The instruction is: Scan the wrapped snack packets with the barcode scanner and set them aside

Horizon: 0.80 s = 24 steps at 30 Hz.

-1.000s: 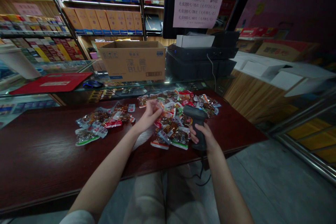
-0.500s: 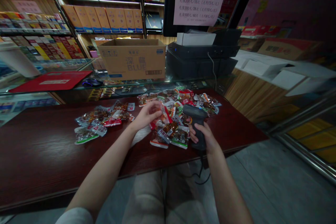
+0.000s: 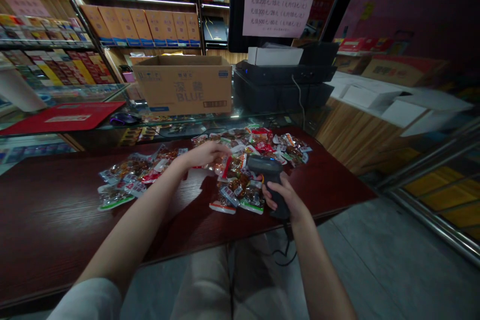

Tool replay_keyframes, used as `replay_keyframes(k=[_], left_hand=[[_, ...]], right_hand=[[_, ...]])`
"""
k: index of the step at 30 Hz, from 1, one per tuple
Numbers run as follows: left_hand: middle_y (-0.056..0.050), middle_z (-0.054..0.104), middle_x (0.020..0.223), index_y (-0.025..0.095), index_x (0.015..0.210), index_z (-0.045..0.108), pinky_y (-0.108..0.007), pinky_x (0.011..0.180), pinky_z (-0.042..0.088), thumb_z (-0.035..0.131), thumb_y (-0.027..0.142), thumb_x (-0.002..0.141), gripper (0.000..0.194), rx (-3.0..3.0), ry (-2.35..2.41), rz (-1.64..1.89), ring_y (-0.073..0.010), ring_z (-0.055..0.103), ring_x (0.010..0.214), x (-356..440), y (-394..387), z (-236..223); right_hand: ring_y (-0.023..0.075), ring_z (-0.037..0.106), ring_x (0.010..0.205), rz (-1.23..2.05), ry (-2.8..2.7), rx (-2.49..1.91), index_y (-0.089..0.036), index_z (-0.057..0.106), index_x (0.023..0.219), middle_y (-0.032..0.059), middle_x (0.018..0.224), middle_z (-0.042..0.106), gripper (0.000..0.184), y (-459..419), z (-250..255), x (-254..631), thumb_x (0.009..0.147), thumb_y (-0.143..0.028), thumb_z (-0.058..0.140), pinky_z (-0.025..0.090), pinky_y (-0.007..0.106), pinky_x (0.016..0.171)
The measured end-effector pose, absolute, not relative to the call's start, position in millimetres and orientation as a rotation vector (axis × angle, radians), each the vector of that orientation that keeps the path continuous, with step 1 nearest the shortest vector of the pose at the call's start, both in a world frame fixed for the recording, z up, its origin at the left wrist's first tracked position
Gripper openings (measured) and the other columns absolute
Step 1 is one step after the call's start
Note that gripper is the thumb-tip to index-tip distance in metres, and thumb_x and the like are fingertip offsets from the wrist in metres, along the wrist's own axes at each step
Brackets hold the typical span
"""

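Note:
My right hand [image 3: 285,196] is wrapped round the grip of a black barcode scanner [image 3: 265,166], whose head points left over the packets. In my left hand [image 3: 207,154] is a red and clear snack packet [image 3: 220,165], pinched at its upper edge. Its label side is hard to make out. Below the scanner's head lie several small clear snack packets [image 3: 236,194] with white labels. Behind them spreads a larger heap of snack packets [image 3: 262,140]. Left of my forearm rests another group of packets [image 3: 131,167], partly hidden by the arm.
The dark red wooden table [image 3: 56,210] carries the packets. At its back, a glass counter holds an open cardboard box [image 3: 183,87], a computer mouse [image 3: 125,118], a red mat [image 3: 67,117] and a black machine [image 3: 281,90]. The scanner's cable [image 3: 288,250] hangs off the front edge.
My left hand has turned over and shifted slightly left with the red packet. The scanner has moved a little left in my right hand, and a small blue light shows on it.

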<state>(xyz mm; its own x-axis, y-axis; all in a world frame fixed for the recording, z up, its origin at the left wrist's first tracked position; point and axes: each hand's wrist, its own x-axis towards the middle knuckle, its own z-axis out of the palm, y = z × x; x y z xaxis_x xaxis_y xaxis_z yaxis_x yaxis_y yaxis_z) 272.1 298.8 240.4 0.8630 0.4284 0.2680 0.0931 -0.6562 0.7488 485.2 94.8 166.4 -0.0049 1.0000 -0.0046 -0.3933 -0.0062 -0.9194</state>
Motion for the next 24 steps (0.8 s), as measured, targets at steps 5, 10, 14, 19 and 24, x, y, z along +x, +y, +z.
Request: replay_keyframes(k=[5, 10, 14, 19, 24], left_hand=[[-0.002, 0.073, 0.074, 0.023, 0.08, 0.077, -0.029, 0.069, 0.045, 0.064, 0.011, 0.067, 0.023, 2.359, 0.392, 0.345, -0.0175, 0.062, 0.064, 292.8, 319.4, 256.4], [-0.001, 0.07, 0.07, 0.023, 0.08, 0.075, -0.027, 0.065, 0.04, 0.063, 0.008, 0.063, 0.025, 2.348, 0.315, 0.257, -0.0157, 0.056, 0.061, 306.5, 324.8, 270.4], [0.0, 0.066, 0.064, 0.022, 0.079, 0.072, -0.027, 0.062, 0.038, 0.062, 0.006, 0.061, 0.026, 2.276, 0.331, 0.208, -0.0152, 0.053, 0.058, 310.9, 324.8, 280.8], [-0.001, 0.067, 0.067, 0.021, 0.076, 0.071, -0.026, 0.062, 0.039, 0.059, 0.004, 0.056, 0.029, 2.252, 0.37, 0.216, -0.0159, 0.053, 0.059, 312.1, 324.6, 280.4], [0.0, 0.07, 0.07, 0.021, 0.069, 0.071, -0.023, 0.056, 0.04, 0.061, 0.004, 0.051, 0.026, 2.17, 0.355, 0.297, -0.0153, 0.057, 0.06, 311.5, 321.2, 275.2]], right_hand=[[0.0044, 0.04, 0.032, 1.404, -0.899, -0.906, -0.017, 0.055, 0.091, -0.007, 0.055, 0.052, 0.031, 93.9, 167.9, 484.0, 0.076, -0.039, 0.07, 0.031, 0.017, 0.031], [0.0041, 0.041, 0.033, 1.414, -0.886, -0.897, -0.017, 0.055, 0.091, -0.0066, 0.056, 0.053, 0.029, 93.9, 165.9, 484.7, 0.076, -0.037, 0.071, 0.033, 0.017, 0.033], [0.0039, 0.04, 0.032, 1.421, -0.892, -0.897, -0.017, 0.055, 0.09, -0.0074, 0.055, 0.053, 0.029, 93.9, 164.5, 484.3, 0.076, -0.037, 0.071, 0.033, 0.016, 0.032], [0.0039, 0.039, 0.031, 1.407, -0.908, -0.904, -0.018, 0.053, 0.083, -0.0075, 0.053, 0.051, 0.028, 94.7, 165.9, 483.2, 0.075, -0.038, 0.071, 0.032, 0.016, 0.031], [0.0042, 0.039, 0.031, 1.411, -0.927, -0.903, -0.017, 0.053, 0.079, -0.007, 0.052, 0.05, 0.027, 95.5, 162.7, 484.4, 0.076, -0.038, 0.07, 0.032, 0.017, 0.031]])
